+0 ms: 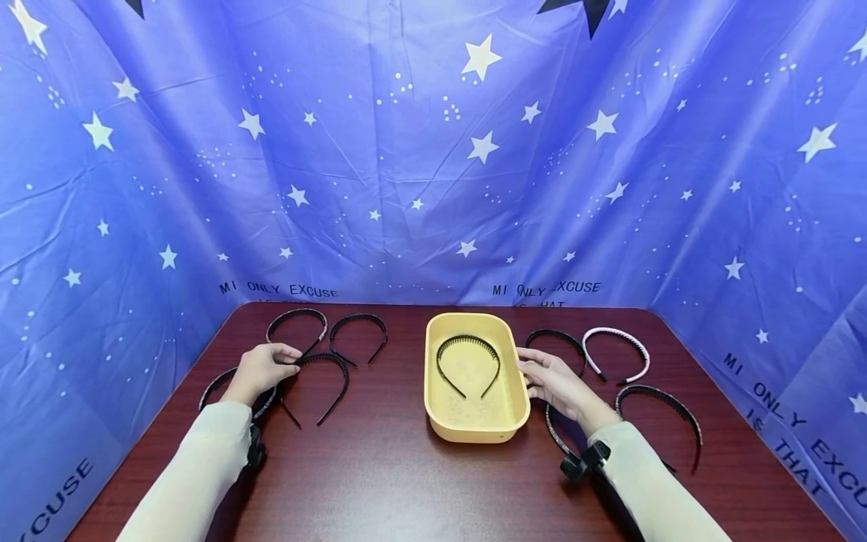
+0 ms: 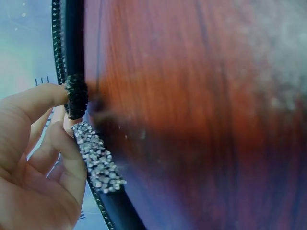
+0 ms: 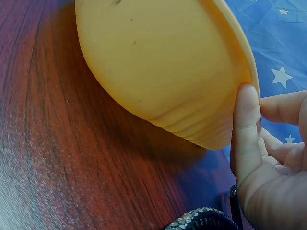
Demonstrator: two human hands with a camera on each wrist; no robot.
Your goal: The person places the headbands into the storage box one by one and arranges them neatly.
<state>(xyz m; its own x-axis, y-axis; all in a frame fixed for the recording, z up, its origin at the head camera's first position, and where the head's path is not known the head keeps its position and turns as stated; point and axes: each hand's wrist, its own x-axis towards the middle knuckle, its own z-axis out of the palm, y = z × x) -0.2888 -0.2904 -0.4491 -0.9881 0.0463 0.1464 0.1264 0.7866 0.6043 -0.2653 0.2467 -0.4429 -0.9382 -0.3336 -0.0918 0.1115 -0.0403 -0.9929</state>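
My left hand is over the left of the table, its thumb and fingers pinching a black toothed headband. Close up in the left wrist view, dark glitter and silver glitter sections show beside the finger and thumb. A yellow plastic basket stands near the middle. Inside it lies one black toothed headband, arch toward the far side. My right hand grips the basket's right side; in the right wrist view the thumb presses its wall and the fingers sit behind the rim.
Two dark headbands lie behind my left hand, another partly under its wrist. At right are a white headband and several dark ones, partly hidden by my right hand. A blue starry curtain encloses the table.
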